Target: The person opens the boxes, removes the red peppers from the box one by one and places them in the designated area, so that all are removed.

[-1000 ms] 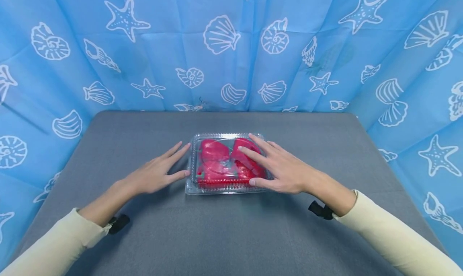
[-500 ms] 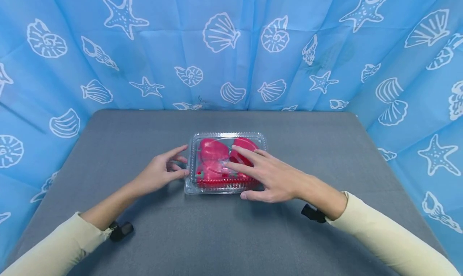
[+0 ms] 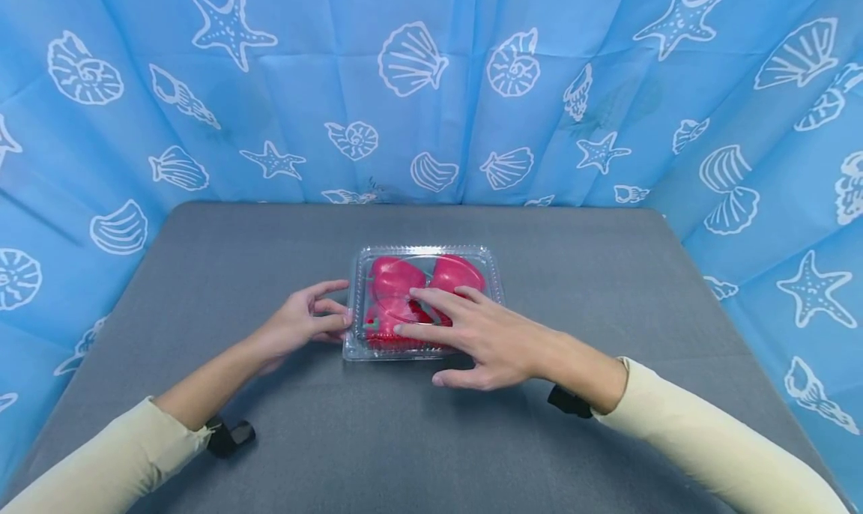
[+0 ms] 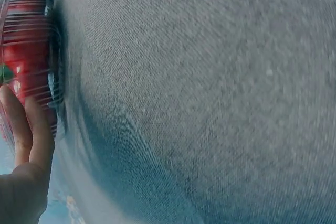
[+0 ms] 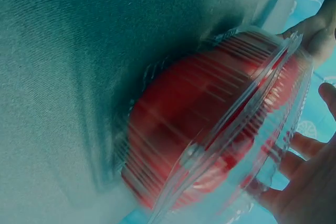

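Against the clear clamshell box (image 3: 387, 354), the left hand (image 3: 300, 319) touches, hold unclear; the spread right hand (image 3: 487, 342) holds nothing. Likely positioning; opening would call for pinching its rim (image 3: 426, 251).

Right across the lower right of the clear container (image 3: 356, 319) goes the right hand (image 3: 492, 342), hiding some of the red contents (image 3: 398, 276)! Left wrist view: the left edge slices off container and left hand (image 4: 34, 166). Right wrist view: blur smears the container, its end cut away at bottom.
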Demonstrator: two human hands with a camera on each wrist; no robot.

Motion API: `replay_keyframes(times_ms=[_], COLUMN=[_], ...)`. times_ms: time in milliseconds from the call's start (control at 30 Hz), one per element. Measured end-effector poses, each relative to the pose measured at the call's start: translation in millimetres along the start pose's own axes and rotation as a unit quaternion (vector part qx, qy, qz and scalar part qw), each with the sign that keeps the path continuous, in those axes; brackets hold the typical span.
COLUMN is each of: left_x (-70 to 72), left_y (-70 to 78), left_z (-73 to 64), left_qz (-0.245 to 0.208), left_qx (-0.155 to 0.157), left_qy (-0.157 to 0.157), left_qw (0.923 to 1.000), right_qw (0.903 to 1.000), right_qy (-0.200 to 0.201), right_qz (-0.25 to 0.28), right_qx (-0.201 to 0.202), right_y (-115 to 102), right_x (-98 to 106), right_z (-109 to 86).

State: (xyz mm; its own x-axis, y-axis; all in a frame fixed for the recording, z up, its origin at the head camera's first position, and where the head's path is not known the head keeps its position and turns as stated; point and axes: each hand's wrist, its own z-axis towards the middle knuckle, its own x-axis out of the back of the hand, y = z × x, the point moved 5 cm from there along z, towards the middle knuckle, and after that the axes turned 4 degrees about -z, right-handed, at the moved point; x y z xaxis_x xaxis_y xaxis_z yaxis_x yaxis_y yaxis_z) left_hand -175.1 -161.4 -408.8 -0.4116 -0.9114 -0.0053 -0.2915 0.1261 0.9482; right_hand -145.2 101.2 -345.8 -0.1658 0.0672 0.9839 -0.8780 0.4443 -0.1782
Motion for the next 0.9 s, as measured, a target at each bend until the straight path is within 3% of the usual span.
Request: replay_keyframes(times_ms=[300,500,900], left_x=[-5.2,-8.7,-13.0], left_y=[-5.2,-8.3,-11.6], left_z=[-1.9,-2.9,-5.6], left_qz=[-0.055,-0.076,-0.102], left_qx=[0.044,0.045,0.065], left_qy=[-0.001,-0.005,-0.071], left_qw=[0.9975,0.9961,0.9901], right_qw=[0.9972,0.9959,0.9947], right_qy=[0.03,0.037,0.046], right_qz=[-0.03,-0.046,-0.065], right_qx=[0.062,0.069,0.064], right_y=[-11.7,-15.8,-19.7], right_x=[-0.9,-3.7,-5.6], right_z=[6.4,10.5,20.0])
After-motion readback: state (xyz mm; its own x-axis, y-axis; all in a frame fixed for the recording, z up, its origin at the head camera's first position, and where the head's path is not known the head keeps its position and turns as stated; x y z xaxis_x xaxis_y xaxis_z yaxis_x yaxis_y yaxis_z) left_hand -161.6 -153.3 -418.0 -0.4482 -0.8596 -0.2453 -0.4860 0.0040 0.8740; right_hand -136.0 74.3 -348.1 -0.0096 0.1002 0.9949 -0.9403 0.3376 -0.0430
